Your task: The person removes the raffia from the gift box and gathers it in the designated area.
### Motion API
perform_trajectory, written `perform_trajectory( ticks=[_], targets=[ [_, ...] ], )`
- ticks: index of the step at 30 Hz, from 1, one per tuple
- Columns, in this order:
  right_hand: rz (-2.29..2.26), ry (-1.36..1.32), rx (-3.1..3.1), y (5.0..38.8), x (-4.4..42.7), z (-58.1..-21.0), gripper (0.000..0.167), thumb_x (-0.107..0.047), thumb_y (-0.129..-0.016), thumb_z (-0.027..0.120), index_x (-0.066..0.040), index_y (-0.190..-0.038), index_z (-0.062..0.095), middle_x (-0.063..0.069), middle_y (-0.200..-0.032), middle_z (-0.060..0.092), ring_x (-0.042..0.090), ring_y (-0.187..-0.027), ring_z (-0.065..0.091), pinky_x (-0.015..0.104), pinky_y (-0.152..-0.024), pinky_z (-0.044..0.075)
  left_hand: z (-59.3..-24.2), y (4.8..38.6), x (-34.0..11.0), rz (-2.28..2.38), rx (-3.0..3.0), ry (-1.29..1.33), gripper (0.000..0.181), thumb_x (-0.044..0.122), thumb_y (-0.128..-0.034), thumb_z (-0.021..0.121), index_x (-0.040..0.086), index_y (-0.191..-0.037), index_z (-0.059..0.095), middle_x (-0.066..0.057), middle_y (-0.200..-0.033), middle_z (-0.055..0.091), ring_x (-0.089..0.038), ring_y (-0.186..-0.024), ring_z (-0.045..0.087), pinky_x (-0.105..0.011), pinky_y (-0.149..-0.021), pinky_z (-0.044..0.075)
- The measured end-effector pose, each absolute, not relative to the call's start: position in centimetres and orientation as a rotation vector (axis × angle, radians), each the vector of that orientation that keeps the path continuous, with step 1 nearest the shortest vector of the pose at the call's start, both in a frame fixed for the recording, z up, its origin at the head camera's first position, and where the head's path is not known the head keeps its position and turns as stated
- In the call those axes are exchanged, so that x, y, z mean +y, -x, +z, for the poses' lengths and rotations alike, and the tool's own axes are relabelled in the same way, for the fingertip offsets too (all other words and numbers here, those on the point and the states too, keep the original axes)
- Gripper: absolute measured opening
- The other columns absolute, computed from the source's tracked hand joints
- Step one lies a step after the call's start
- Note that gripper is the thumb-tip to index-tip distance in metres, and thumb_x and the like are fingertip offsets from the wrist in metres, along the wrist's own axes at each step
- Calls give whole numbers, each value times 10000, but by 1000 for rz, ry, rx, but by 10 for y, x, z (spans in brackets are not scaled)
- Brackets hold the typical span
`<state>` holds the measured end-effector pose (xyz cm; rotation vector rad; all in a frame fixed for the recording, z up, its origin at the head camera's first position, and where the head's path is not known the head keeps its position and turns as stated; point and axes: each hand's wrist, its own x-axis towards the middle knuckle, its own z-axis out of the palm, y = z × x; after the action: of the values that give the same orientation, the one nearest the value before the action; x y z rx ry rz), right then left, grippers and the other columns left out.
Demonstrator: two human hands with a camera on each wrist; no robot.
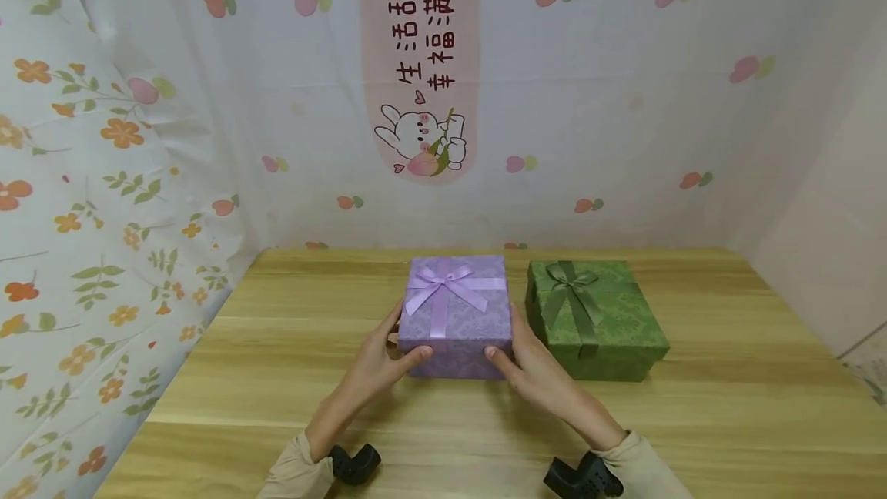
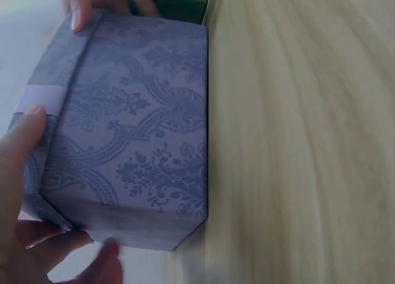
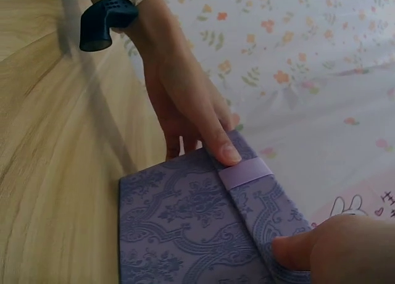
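Observation:
A purple patterned gift box [image 1: 457, 360] with a lilac ribbon bow [image 1: 446, 283] on its lid sits between my two hands in the head view. My left hand [image 1: 377, 368] grips its left side, the thumb on the lid's front edge and the other fingers along the side. On the right side my right hand [image 1: 537, 372] holds it likewise, thumb at the front lid edge, its other fingers mostly hidden. The left wrist view shows the box's front face [image 2: 129, 123] with the lid on. Whether the box touches the table cannot be told.
A green gift box [image 1: 624, 314] with a dark green bow stands on the wooden table [image 1: 298, 345], just right of the purple box. Behind the table hangs a printed white cloth [image 1: 277, 98]; a flowered cloth [image 1: 104, 252] hangs at the left.

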<state>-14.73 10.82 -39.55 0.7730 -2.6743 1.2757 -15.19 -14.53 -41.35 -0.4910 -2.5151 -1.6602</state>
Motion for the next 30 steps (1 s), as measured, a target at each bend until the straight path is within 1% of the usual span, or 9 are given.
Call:
perform_trajectory(
  ticks=[3, 5, 7, 12, 15, 18, 22, 28, 30],
  targets=[
    [1285, -831, -2633, 149, 106, -395, 809, -153, -942, 567, 2, -1482, -15, 211, -1522, 51, 330, -1376, 106, 518, -1057, 206, -424, 158, -152, -1508, -2548, 492, 858, 314, -798, 750, 127, -1481, 265, -128, -1326, 480, -223, -1028, 547, -321, -763, 500],
    [1283, -851, -2618, 149, 106, -394, 814, -160, -946, 559, -19, -1487, -34, 197, -1527, 34, 315, -1382, 84, 516, -1058, 206, -421, 159, -153, -1484, -2544, 491, 861, 314, -786, 760, 111, -1474, 283, -131, -1401, 416, -260, -1139, 502, -369, -817, 491],
    [1291, -859, -2601, 149, 105, -391, 814, -175, -951, 552, -42, -1491, -43, 182, -1530, 36, 307, -1381, 99, 519, -1050, 224, -417, 159, -155, -1493, -2528, 479, 862, 289, -773, 775, 105, -1468, 300, -127, -1430, 381, -273, -1231, 436, -403, -865, 471],
    [1332, -826, -2578, 151, 105, -376, 822, -239, -963, 532, -155, -1497, -88, 112, -1543, -5, 281, -1384, 99, 536, -1044, 232, -398, 163, -156, -1508, -2439, 483, 842, 197, -761, 789, 101, -1458, 326, -127, -1419, 400, -260, -1268, 408, -429, -878, 460],
    [1366, -873, -2520, 154, 107, -364, 822, -182, -956, 547, -166, -1501, -68, 105, -1544, 4, 295, -1373, 160, 516, -1042, 255, -382, 166, -157, -1482, -2407, 503, 838, 170, -764, 783, 110, -1461, 321, -113, -1414, 412, -245, -1272, 402, -428, -891, 452],
    [1353, -964, -2441, 159, 111, -352, 813, -83, -928, 577, -124, -1510, 12, 127, -1539, 67, 318, -1350, 233, 468, -1027, 299, -365, 167, -159, -1466, -2420, 516, 929, 194, -771, 780, 128, -1496, 202, -122, -1408, 416, -248, -1254, 424, -424, -912, 442],
    [1259, -1036, -2356, 165, 120, -338, 802, 20, -871, 624, -93, -1503, 143, 132, -1524, 165, 316, -1340, 268, 417, -1012, 326, -346, 170, -160, -1506, -2421, 580, 1019, 221, -794, 764, 232, -1512, 41, -123, -1401, 419, -246, -1226, 454, -438, -929, 429],
    [1060, -1059, -2271, 171, 134, -322, 779, 131, -800, 639, -89, -1466, 303, 116, -1463, 333, 297, -1282, 378, 434, -957, 403, -328, 174, -157, -1490, -2389, 704, 841, 223, -819, 738, 250, -1491, 232, -32, -1441, 373, -190, -1245, 429, -390, -969, 405],
    [966, -1044, -2246, 173, 137, -319, 757, 130, -787, 648, -107, -1446, 361, 128, -1413, 407, 288, -1209, 462, 392, -879, 468, -324, 173, -156, -1498, -2394, 705, 830, 244, -818, 738, 247, -1487, 246, -18, -1444, 368, -174, -1244, 435, -346, -972, 405]
  ],
)
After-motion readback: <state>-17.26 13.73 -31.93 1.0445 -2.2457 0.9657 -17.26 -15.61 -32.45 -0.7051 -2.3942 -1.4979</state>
